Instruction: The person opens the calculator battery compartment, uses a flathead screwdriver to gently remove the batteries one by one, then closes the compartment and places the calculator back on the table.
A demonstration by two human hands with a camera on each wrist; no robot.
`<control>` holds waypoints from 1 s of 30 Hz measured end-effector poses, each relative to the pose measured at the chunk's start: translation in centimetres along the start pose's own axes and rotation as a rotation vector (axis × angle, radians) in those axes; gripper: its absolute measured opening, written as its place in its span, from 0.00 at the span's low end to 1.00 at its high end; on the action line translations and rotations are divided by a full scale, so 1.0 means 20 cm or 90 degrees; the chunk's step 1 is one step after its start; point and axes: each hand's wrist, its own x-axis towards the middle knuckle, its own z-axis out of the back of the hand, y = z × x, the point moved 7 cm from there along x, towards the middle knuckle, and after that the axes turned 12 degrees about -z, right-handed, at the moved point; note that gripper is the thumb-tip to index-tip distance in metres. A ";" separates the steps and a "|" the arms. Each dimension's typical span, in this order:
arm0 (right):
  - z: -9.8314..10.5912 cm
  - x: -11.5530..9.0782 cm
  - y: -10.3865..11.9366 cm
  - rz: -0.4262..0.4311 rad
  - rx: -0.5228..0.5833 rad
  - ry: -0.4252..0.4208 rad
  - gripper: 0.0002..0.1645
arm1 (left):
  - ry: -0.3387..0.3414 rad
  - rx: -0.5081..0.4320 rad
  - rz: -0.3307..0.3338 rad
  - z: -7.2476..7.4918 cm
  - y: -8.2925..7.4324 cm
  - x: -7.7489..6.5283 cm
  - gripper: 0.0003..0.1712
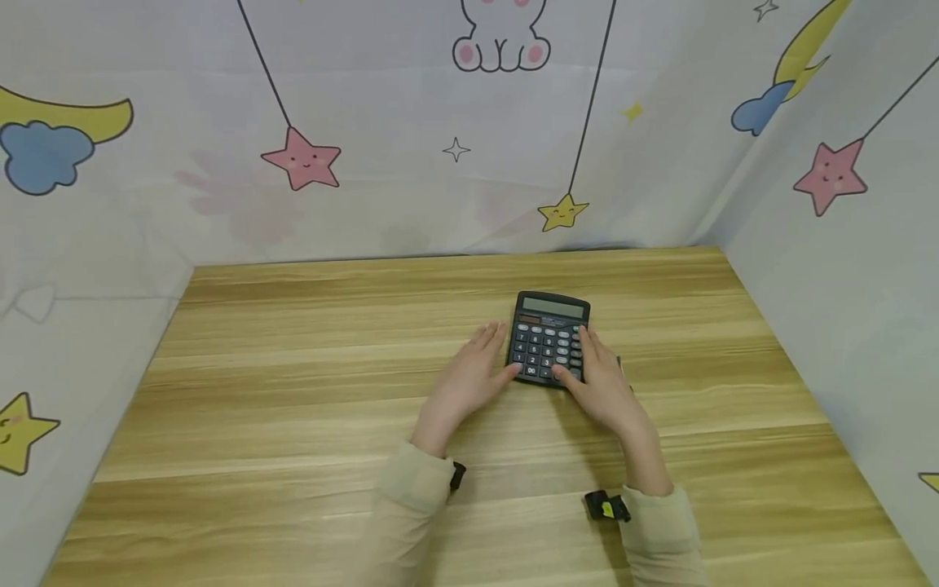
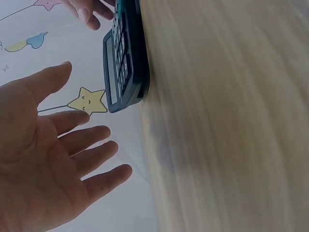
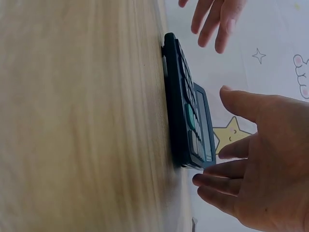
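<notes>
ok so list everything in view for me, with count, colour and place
calculator: 1, black, on the table between the hands
table: 1, wood-brown, under the calculator
small object: 1, colour unclear, mostly hidden by the right hand
backdrop: white, around the table
pink stars: 2, pink, on backdrop
yellow stars: several, yellow, on backdrop
moons: 2, yellow, on backdrop
clouds: 2, blue, overlapping moons
wrist devices: 2, black, at the wrists
sleeves: 2, cream, on the forearms
left hand: 1, bare, left of calculator
right hand: 1, bare, at calculator's right
</notes>
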 end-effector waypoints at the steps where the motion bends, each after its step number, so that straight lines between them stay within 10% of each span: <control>1: 0.00 0.00 0.00 0.001 0.003 0.000 0.50 | 0.002 -0.007 0.001 0.00 0.00 0.01 0.42; 30: 0.00 0.05 -0.06 -0.072 0.086 0.012 0.46 | -0.026 -0.106 0.088 -0.07 0.01 0.14 0.38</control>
